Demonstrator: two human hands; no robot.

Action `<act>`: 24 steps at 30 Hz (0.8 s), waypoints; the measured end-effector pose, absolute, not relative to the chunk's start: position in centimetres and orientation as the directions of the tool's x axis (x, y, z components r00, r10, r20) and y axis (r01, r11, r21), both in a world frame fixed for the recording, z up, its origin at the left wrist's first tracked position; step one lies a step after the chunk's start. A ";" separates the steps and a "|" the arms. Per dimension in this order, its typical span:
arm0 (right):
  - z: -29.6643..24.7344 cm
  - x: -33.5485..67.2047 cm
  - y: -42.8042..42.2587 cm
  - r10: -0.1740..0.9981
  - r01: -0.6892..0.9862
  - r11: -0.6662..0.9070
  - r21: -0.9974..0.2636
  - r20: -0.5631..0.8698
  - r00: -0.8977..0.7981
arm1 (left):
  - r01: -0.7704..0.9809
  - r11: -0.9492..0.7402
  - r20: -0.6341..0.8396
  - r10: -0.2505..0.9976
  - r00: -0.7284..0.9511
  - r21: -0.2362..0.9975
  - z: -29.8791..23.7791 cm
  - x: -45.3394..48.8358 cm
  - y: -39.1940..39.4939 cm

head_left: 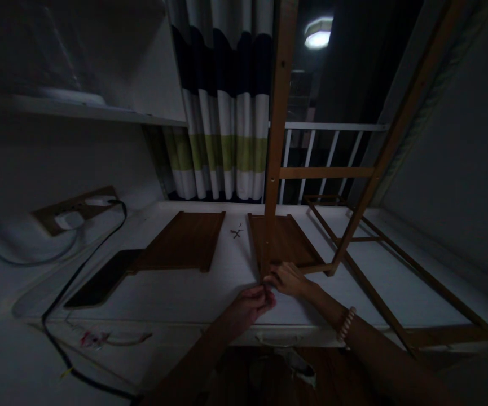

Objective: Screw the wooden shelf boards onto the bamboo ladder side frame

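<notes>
A wooden ladder-shaped frame (275,129) stands upright on the white tabletop, its two posts joined by crossbars. At the foot of its left post, my right hand (288,278) is closed around the lower end, near the bottom crossbar. My left hand (255,301) is pinched just below and in front of that same foot; whatever is between its fingertips is too small and dark to make out. Behind the frame lies a brown slatted panel (294,237), and a second brown panel (184,239) lies to the left. Several small screws (236,232) are scattered between the panels.
Another wooden frame (354,276) lies on the right of the white table (176,301). A dark flat tablet-like object (102,279) is at the left, beside a black cable (85,265) running from a wall power strip (74,210). A curtain (227,113) and window railing (332,127) stand behind.
</notes>
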State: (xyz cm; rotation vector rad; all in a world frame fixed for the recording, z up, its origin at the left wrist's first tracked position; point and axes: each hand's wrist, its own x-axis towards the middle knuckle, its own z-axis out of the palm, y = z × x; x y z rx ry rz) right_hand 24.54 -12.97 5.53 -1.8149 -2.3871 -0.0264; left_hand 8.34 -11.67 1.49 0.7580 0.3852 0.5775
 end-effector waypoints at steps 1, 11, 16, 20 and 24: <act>5.6 24.5 -13.0 0.958 0.960 0.272 -0.073 0.120 -0.262 | -0.343 0.587 -0.122 0.610 0.783 0.734 1.4 8.4 -11.5; 5.9 24.3 -13.2 0.973 0.973 0.220 -0.065 0.091 -0.214 | -0.262 0.418 -0.060 0.616 0.785 0.870 1.4 9.3 -11.5; 5.7 24.5 -13.1 0.972 0.972 0.225 -0.063 0.087 -0.219 | -0.131 0.434 -0.174 0.594 0.786 0.891 1.3 8.8 -12.2; 5.6 24.5 -13.1 0.974 0.974 0.213 -0.078 0.089 -0.206 | -0.140 0.443 -0.212 0.654 0.726 0.885 1.3 8.6 -12.2; 5.8 24.4 -13.2 0.976 0.975 0.204 -0.086 0.100 -0.195 | -0.176 0.473 -0.230 0.679 0.697 0.863 1.5 8.8 -11.8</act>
